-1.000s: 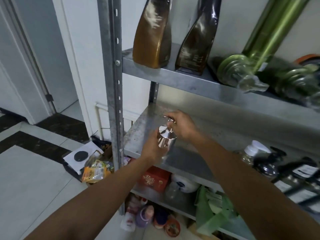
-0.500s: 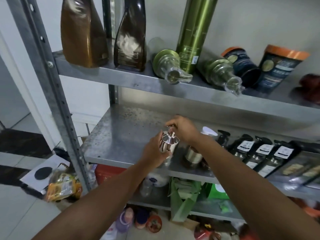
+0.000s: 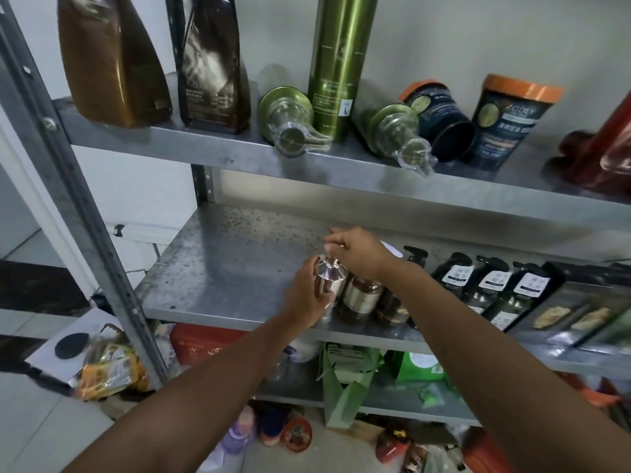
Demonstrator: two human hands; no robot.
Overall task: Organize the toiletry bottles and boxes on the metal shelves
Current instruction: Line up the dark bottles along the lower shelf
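Now you are placing the silver pump bottle [image 3: 329,279] near the middle shelf's [image 3: 222,268] front edge, just beside a brown bottle [image 3: 362,298]. Your left hand [image 3: 307,300] grips its body and your right hand [image 3: 358,254] pinches the pump. Next, probably: seat it upright, then release.

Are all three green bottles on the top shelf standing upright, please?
No, only the tall bottle stands; the left bottle and right bottle lie on their sides.

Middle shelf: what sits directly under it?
On the lower shelf: a red box, a white container, a green bag and a green pack. The left forearm covers part of the container.
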